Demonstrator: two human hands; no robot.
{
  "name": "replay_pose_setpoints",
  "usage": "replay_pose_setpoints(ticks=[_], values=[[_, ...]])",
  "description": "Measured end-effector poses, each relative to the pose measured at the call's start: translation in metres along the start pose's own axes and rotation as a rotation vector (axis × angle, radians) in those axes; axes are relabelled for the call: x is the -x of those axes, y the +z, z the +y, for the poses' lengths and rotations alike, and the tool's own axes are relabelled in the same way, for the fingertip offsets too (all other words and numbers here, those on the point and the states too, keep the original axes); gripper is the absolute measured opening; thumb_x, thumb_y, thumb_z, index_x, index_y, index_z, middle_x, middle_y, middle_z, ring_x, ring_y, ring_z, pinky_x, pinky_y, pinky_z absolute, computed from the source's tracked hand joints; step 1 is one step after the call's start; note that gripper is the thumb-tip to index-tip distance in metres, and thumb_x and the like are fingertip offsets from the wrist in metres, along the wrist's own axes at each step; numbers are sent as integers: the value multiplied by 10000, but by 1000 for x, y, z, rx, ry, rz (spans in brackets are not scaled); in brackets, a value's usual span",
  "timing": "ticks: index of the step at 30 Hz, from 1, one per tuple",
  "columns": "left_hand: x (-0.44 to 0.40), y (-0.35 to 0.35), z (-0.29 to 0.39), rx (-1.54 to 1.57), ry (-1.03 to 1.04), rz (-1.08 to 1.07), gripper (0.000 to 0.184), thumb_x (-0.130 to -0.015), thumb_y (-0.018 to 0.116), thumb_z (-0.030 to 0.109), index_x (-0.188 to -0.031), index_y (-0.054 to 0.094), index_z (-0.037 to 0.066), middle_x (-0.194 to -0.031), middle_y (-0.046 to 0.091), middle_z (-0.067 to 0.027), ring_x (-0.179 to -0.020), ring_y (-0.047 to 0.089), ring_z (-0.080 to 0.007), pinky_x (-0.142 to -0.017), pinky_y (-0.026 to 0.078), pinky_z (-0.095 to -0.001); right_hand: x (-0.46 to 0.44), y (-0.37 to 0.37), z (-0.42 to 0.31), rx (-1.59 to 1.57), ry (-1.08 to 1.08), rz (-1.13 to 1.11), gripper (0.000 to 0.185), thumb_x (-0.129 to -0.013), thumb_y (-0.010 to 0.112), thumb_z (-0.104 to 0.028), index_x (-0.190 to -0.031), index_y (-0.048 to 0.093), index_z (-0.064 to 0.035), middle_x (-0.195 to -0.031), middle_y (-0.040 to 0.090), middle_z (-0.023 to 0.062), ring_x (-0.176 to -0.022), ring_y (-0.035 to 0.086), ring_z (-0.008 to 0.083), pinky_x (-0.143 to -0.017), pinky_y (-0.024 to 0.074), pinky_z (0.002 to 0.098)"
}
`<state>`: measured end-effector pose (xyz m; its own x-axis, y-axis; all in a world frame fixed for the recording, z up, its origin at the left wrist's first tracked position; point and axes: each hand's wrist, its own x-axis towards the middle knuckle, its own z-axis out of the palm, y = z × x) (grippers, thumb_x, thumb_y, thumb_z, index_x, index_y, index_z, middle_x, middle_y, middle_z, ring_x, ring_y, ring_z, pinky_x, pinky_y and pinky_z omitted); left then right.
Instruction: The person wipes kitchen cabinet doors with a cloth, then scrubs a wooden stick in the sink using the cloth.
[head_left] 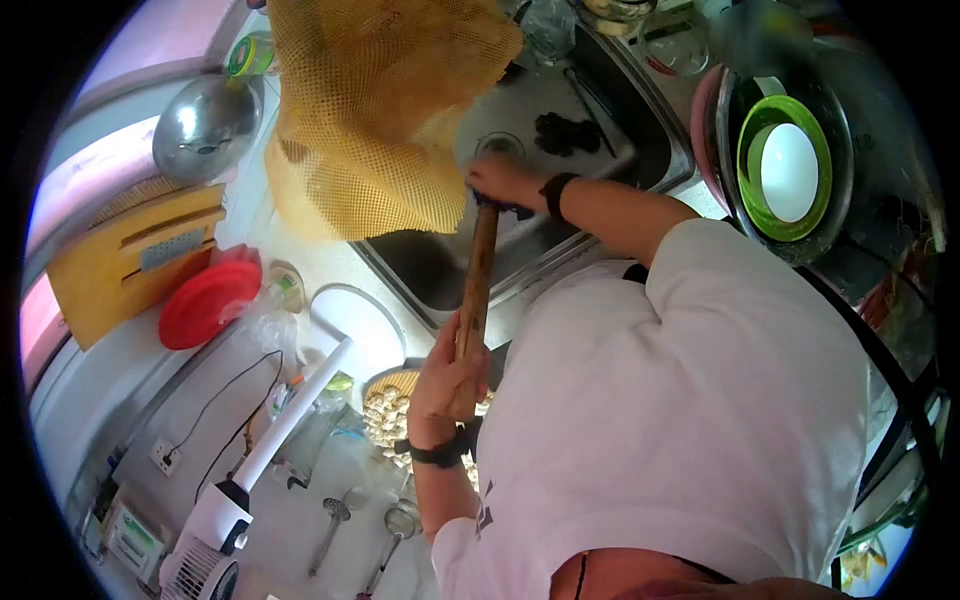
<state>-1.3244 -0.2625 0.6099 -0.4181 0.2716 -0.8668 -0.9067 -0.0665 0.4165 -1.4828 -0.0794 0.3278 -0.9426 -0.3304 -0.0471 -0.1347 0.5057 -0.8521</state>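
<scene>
A long brown wooden rod (478,275) slants between my two hands, its upper end over the sink (410,275). My left hand (455,378) is wrapped round the lower end. My right hand (508,180) is closed at the upper end, with something dark bluish under the fingers that I cannot make out. A large yellow mesh sheet (370,120) drapes over the sink's left side and the counter, close beside my right hand. A dark crumpled thing (567,134) lies in the sink beyond that hand.
Right of the sink stand stacked basins with a green bowl (785,105) and a white bowl (790,172). On the left are a metal bowl (207,128), a wooden board (120,255), a red basin (210,303) and a white fan (290,420). Pale pieces (385,420) fill a tray near my left wrist.
</scene>
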Motion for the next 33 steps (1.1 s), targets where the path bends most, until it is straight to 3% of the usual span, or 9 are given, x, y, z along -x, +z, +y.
replay_pose_setpoints(ticks=[7, 10, 12, 15, 24, 26, 27, 29, 33], values=[[35, 20, -10, -43, 66, 83, 837, -760, 614, -14, -1494, 222, 69, -866, 576, -91, -545, 549, -151, -474, 449, -253, 10, -19, -15, 24, 22, -53, 228, -872, 560, -271, -817, 600, -53, -859, 603, 158, -790, 593, 367, -704, 475, 490], [35, 16, -18, -312, 94, 122, 841, -760, 629, -6, -1495, 227, 73, -913, 594, -102, -594, 576, -155, -521, 479, -267, 58, -28, -97, -102, -169, -174, 230, -869, 574, -284, -806, 590, -64, -851, 595, 155, -805, 600, 359, -698, 481, 480], [35, 23, -10, -550, 15, 203, 799, -778, 619, -60, -1487, 266, 52, -1035, 583, -43, -807, 565, -108, -698, 472, -235, 81, -32, -137, -157, -286, -149, 229, -871, 579, -299, -806, 587, -80, -821, 597, 146, -786, 603, 359, -673, 482, 481], [33, 22, -17, -813, 267, 251, 806, -781, 623, -59, -1491, 266, 73, -967, 576, -40, -759, 550, -99, -635, 469, -232, 72, -32, -136, -195, -369, -36, 230, -869, 583, -307, -813, 584, -84, -781, 600, 139, -761, 604, 360, -673, 485, 476], [65, 32, -20, -220, 177, 121, 798, -791, 611, -27, -1493, 244, 71, -945, 581, -110, -624, 567, -150, -558, 483, -264, -14, -32, 8, -153, -31, 324, 345, -884, 594, -373, -808, 598, -37, -881, 642, 154, -843, 614, 353, -736, 486, 452], [61, 32, -27, -107, 186, 90, 787, -792, 606, 4, -1489, 246, 66, -912, 568, -116, -599, 552, -152, -533, 468, -257, -21, -23, 22, -295, 388, 328, 444, -905, 572, -459, -912, 610, -17, -953, 636, 182, -906, 607, 329, -773, 487, 432], [57, 32, -29, 0, 194, 56, 777, -794, 601, 35, -1484, 247, 60, -879, 555, -121, -574, 538, -155, -508, 453, -251, -21, -23, 23, -293, 385, 333, 444, -905, 572, -459, -912, 610, -17, -953, 636, 182, -906, 607, 329, -773, 487, 432], [48, 30, -29, 48, 216, -7, 766, -792, 604, 87, -1474, 259, 56, -864, 543, -124, -545, 518, -159, -473, 426, -245, -14, -34, 11, -459, 708, 399, 563, -909, 538, -540, -1057, 593, 0, -1073, 620, 204, -965, 608, 321, -787, 486, 424], [27, 21, -39, 244, 231, -105, 728, -783, 612, 213, -1422, 311, 37, -843, 516, -121, -469, 453, -152, -382, 353, -238, -6, -46, 0, -1155, 782, 244, 619, -905, 512, -590, -1134, 581, -19, -1119, 619, 171, -1006, 603, 308, -809, 482, 435]])
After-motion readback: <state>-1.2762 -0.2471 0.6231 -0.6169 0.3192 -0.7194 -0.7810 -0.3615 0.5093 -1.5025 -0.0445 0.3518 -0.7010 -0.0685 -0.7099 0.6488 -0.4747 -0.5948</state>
